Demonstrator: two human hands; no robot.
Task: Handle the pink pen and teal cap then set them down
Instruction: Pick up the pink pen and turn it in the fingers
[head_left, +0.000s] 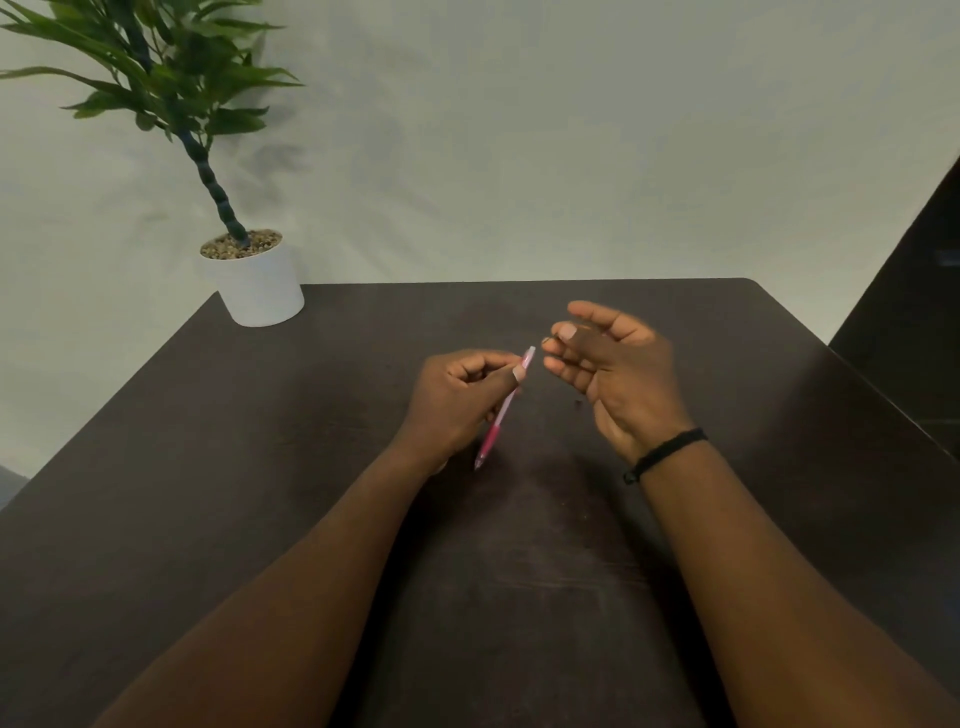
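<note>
My left hand (460, 402) is closed around a pink pen (497, 426) above the middle of the dark table (260, 441). The pen slants, its pale upper end beside my thumb and its darker pink tip pointing down toward me. Just to the right, my right hand (613, 374) hovers with its palm turned left and fingers loosely curled and apart. A tiny dark thing shows at its fingertips, too small to identify. No teal cap is visible.
A white pot (260, 286) holding a green plant stands at the table's far left corner. A pale wall lies behind the table. A dark surface (909, 312) rises at the right edge. A black band circles my right wrist.
</note>
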